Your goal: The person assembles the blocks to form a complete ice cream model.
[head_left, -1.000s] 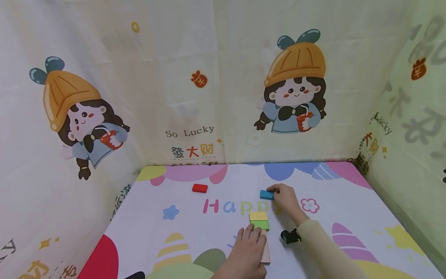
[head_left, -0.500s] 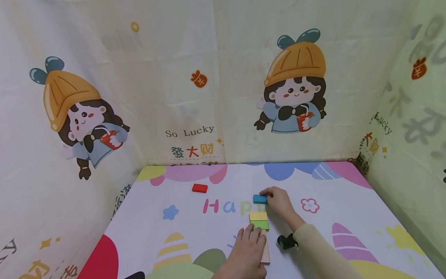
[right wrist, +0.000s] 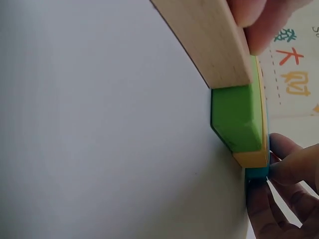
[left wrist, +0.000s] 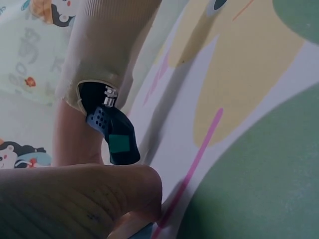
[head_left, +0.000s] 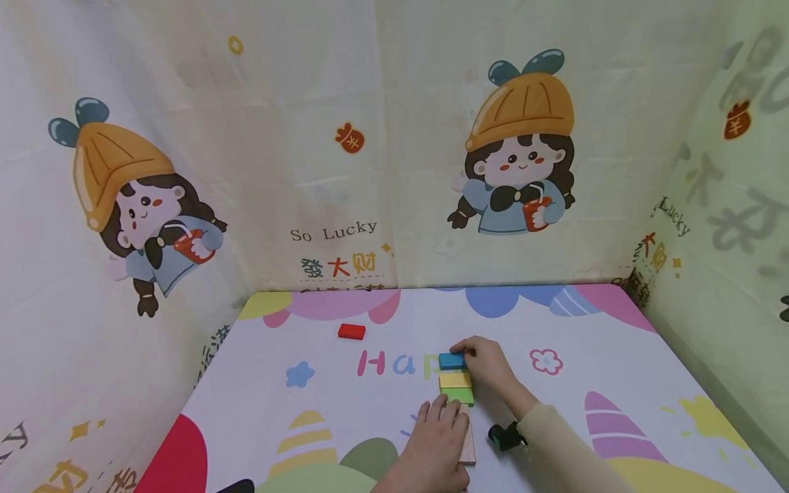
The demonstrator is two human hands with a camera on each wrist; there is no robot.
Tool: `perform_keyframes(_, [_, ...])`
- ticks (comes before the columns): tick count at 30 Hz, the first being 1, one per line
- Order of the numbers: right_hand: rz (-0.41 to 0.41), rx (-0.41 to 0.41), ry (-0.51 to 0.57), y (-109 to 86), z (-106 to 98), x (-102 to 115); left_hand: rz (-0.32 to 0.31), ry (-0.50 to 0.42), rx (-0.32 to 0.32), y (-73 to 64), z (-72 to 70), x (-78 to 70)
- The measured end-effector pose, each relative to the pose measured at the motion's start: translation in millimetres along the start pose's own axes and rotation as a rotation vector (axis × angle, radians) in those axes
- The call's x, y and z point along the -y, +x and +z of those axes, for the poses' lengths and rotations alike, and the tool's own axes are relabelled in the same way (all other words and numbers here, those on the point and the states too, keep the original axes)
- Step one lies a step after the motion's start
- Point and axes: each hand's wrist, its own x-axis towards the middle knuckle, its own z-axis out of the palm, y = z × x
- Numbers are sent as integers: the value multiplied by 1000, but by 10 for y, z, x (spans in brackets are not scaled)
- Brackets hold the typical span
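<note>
In the head view my right hand (head_left: 490, 366) pinches a small blue block (head_left: 451, 361), just beyond a yellow block (head_left: 454, 381). A green block (head_left: 459, 397) lies against the yellow one's near side. My left hand (head_left: 431, 441) rests over a longer plain wooden block (head_left: 468, 438) and hides part of it. Looking from the right wrist, the wooden block (right wrist: 209, 40), green block (right wrist: 232, 119), yellow block (right wrist: 251, 159) and blue block (right wrist: 256, 173) form a row. Left-hand fingertips touch the wooden block; right-hand fingers hold the blue one.
A red block (head_left: 351, 332) lies alone toward the back left of the patterned table (head_left: 382, 404). A dark wrist camera (head_left: 505, 436) hangs below the right sleeve. Printed cloth walls (head_left: 407, 171) stand around the table's back and sides.
My right hand has brought the blue block left and nearer, up to the yellow block's far side. The left hand has stayed over the wooden block.
</note>
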Motion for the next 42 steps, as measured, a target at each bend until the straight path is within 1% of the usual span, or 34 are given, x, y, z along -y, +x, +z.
perform_keyframes(9, [3, 13, 1, -73, 25, 21, 18, 29, -37, -10, 11, 27])
perform_keyframes(13, [-13, 11, -9, -105, 36, 12, 15, 25, -41, -2, 22, 40])
perform_keyframes(20, [-57, -10, -29, -157, 43, 31, 36, 22, -80, -37, 29, 54])
perform_keyframes(25, [-75, -11, -22, -166, 29, 23, 28, 13, -48, -41, 17, 65])
perform_keyframes(28, [-102, 5, 0, -210, -10, -5, 25, 12, -39, -45, 16, 78])
perform_keyframes(30, [-123, 30, 14, -274, -55, -22, 29, 0, -49, -51, 33, 85])
perform_keyframes(32, [-160, 72, 13, -353, -110, -43, 28, -23, -57, -54, 61, 92])
perform_keyframes(35, [-244, 128, -40, -475, -189, -67, 26, -52, -76, -64, 100, 109])
perform_keyframes(37, [-296, 167, -78, -540, -232, -77, 10, -62, -85, -79, 107, 134])
perform_keyframes(39, [-331, 208, -118, -589, -262, -83, -6, -77, -98, -107, 102, 182])
perform_keyframes(42, [-349, 281, -169, -652, -295, -89, -40, -118, -98, -154, 67, 301])
